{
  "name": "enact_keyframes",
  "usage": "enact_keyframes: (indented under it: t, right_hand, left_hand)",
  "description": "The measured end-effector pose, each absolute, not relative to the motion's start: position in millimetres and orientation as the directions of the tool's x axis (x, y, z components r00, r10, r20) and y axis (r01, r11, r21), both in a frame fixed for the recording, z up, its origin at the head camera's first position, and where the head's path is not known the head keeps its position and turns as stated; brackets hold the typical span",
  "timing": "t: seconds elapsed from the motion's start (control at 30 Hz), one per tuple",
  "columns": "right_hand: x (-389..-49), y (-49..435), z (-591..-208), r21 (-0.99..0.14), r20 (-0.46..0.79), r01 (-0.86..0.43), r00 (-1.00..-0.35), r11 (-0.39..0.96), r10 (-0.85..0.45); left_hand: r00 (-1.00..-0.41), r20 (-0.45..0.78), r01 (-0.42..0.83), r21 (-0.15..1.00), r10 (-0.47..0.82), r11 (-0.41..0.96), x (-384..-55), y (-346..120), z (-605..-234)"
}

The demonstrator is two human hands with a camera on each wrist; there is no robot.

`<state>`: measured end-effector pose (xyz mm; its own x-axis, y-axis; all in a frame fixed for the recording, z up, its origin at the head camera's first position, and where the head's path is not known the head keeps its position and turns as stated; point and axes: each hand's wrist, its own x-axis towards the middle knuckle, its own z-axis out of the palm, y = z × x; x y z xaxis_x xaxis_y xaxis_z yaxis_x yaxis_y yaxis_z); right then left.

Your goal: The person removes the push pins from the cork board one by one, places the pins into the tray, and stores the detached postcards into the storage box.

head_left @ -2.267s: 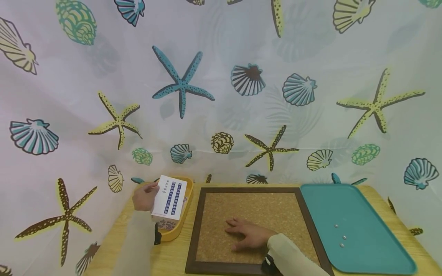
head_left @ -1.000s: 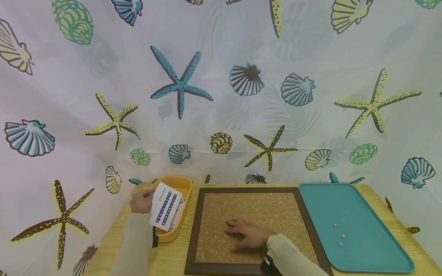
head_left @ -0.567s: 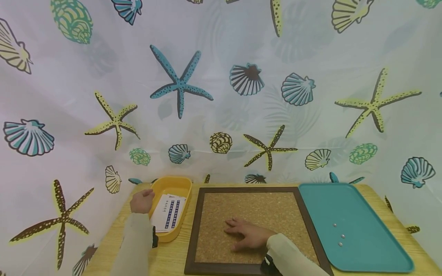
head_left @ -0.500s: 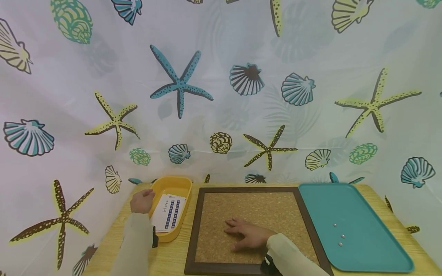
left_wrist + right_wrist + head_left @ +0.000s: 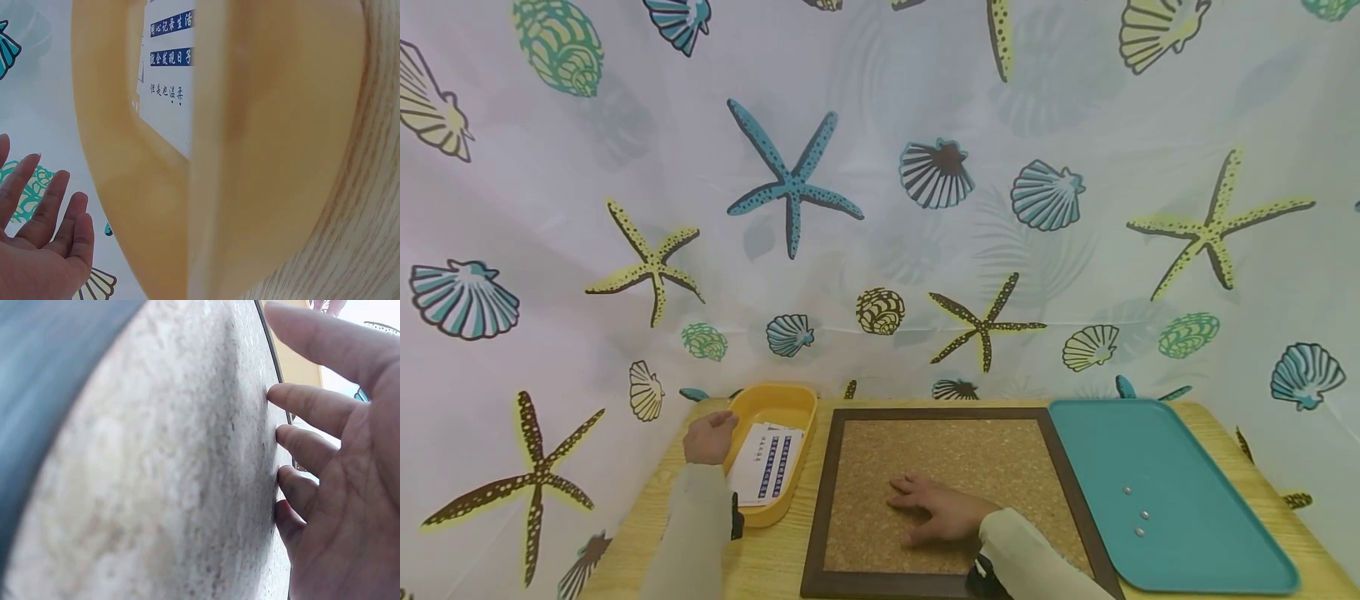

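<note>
My left hand (image 5: 710, 437) is beside the left rim of a yellow plastic basket (image 5: 810, 417), its fingers loosely bent and holding nothing. In the left wrist view those relaxed fingers (image 5: 47, 212) stand apart from the basket wall. A white card (image 5: 752, 467) with blue printed bands of writing lies in the basket, on top of other cards that are mostly covered. My right hand (image 5: 943, 508) rests on a cork board (image 5: 985, 467) in a dark frame, fingers spread. The right wrist view shows its fingertips touching the cork.
A teal tray (image 5: 1195, 467) stands right of the board, with three small round pieces (image 5: 1145, 515) on it, too small to identify. All stand on a light wood table (image 5: 775, 554). A shell-patterned curtain (image 5: 880, 208) rises behind and at both sides.
My left hand held the white card above the basket, lowered and tilted it, then let it go. The card now lies in the basket. My right hand has stayed on the cork board.
</note>
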<state>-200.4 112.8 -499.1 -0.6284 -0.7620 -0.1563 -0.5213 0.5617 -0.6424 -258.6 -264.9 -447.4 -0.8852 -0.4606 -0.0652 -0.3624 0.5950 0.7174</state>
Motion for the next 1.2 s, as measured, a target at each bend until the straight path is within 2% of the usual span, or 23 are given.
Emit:
enact_keyframes:
  t: [0.57, 0.73, 0.87, 1.0, 1.2]
  right_hand:
    - [-200.9, 110.4, -500.3, -0.636, -0.171, -0.505, -0.646, 0.584, -0.744]
    - [-202.9, 109.8, -501.7, -0.635, -0.171, -0.503, -0.648, 0.586, -0.742]
    - [-203.5, 110.8, -501.7, -0.633, -0.173, -0.504, -0.647, 0.587, -0.742]
    - [-202.4, 111.4, -500.3, -0.639, -0.169, -0.501, -0.649, 0.583, -0.742]
    - [-197.5, 119.1, -499.3, -0.652, -0.130, -0.497, -0.670, 0.572, -0.731]
  left_hand:
    - [-0.907, -0.043, -0.308, 0.746, -0.418, 0.591, -252.1, -261.3, -444.9]
    - [-0.933, 0.046, -0.192, 0.773, -0.356, 0.604, -248.7, -257.9, -446.1]
    - [-0.953, 0.101, -0.114, 0.754, -0.285, 0.647, -249.2, -252.9, -447.9]
    - [-0.962, 0.141, -0.071, 0.700, -0.234, 0.711, -249.8, -244.4, -446.8]
    - [-0.961, 0.270, 0.081, 0.494, -0.064, 0.866, -246.7, -226.2, -443.6]
